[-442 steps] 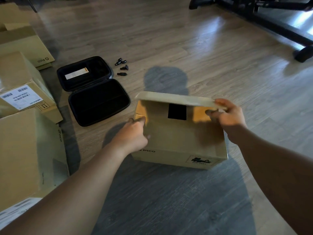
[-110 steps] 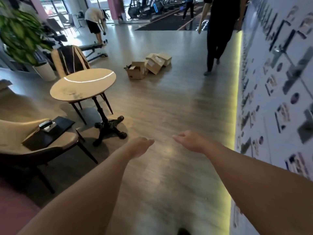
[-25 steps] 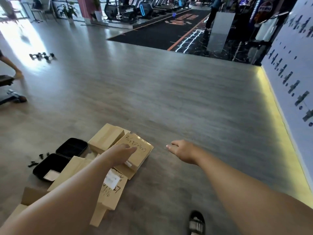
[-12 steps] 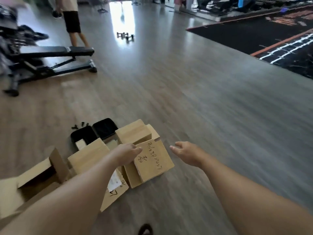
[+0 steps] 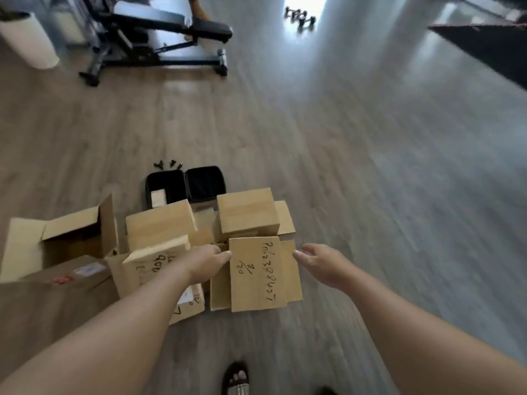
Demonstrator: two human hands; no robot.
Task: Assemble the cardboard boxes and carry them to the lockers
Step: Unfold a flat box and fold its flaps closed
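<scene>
Both hands reach down toward the flat cardboard box [image 5: 258, 273] with handwritten numbers, lying on the wood floor [image 5: 370, 195] at the near edge of the box pile. Left hand [image 5: 206, 262]: fingers loosely extended, tips at or touching the box's left upper edge, can't tell if contact is made, nothing gripped. Right hand [image 5: 320, 262]: fingers relaxed and slightly spread, tips just beside the box's right edge, holding nothing.

Key relation: the box sits between the two hands, straight ahead and below. Its long axis runs away from the person, near to far, so the hands flank its long sides. Left looks a touch nearer to contact than right.

Judgement: the next step is a two-sided grab of this box to lift and fold it up; it is not yet assembled.

Around it: two closed boxes [image 5: 248, 212] just behind, an open box [image 5: 71, 238] to the left, an open black case [image 5: 185, 185] further back, a weight bench [image 5: 159, 32] well apart. Lockers not in view.
</scene>
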